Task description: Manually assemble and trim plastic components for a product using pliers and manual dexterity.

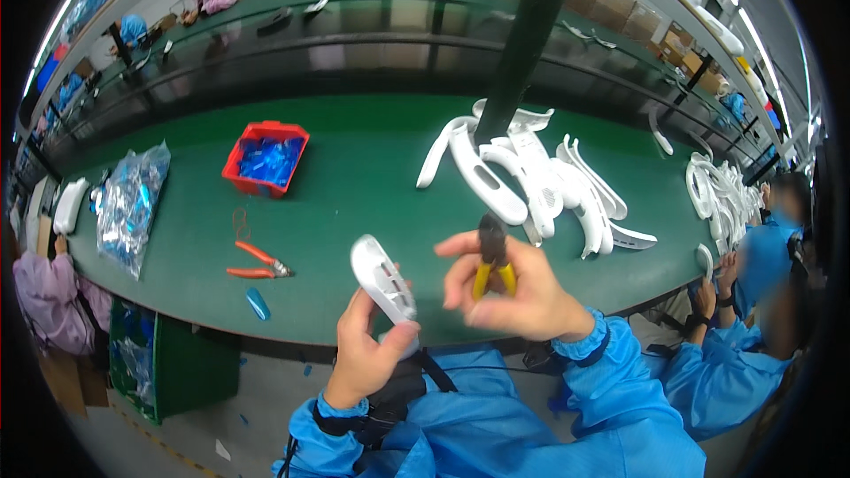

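Note:
Just above the near edge of the green table, my left hand (365, 352) grips a white curved plastic part (379, 273) with slots along its face. The part is tilted, its rounded end pointing up and away from me. To its right, my right hand (527, 292) is closed around yellow-handled cutters (493, 258), their dark jaws pointing up and away. The cutters and the white part are apart. Beyond my right hand lies a pile of similar white curved parts (522, 173). Red-handled pliers (257, 264) rest on the table to the left, near a small blue piece (258, 304).
A red bin (237, 179) with blue pieces stands on the green table (354, 177), and a clear plastic bag (133, 204) lies farther left. A dark green post (531, 31) rises behind the white pile. Co-workers sit close on both sides. More white parts (722, 195) are heaped at right.

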`<state>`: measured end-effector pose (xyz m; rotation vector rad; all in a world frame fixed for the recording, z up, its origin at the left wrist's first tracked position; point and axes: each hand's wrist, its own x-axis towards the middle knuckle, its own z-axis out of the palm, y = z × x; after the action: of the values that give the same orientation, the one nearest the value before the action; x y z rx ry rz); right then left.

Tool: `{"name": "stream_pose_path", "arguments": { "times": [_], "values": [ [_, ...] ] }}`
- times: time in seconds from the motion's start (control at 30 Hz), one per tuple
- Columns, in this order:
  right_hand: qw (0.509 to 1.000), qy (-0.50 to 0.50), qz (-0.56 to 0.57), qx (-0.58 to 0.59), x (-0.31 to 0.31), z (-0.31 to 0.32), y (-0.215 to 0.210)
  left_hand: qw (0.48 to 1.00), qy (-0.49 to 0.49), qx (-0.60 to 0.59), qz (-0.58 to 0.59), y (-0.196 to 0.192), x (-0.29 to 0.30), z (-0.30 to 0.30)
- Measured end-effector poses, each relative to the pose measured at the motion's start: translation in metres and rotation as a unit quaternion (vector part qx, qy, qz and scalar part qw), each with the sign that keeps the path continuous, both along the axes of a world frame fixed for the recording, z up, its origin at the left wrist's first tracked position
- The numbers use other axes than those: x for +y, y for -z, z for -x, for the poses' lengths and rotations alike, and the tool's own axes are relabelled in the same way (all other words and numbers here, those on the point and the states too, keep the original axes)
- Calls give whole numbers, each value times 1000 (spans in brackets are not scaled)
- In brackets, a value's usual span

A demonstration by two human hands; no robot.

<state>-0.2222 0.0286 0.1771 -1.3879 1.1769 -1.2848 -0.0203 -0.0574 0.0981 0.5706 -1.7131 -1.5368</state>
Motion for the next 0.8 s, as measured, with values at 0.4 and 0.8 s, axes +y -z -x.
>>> {"name": "stream_pose_path", "arguments": {
  "times": [0.4,0.8],
  "values": [
    [983,119,-63,-128,-11,5,79,773,243,182,-558,72,56,-13],
    [980,196,-33,-9,2,-7,104,796,223,145,-543,97,72,-11]
  ]
}}
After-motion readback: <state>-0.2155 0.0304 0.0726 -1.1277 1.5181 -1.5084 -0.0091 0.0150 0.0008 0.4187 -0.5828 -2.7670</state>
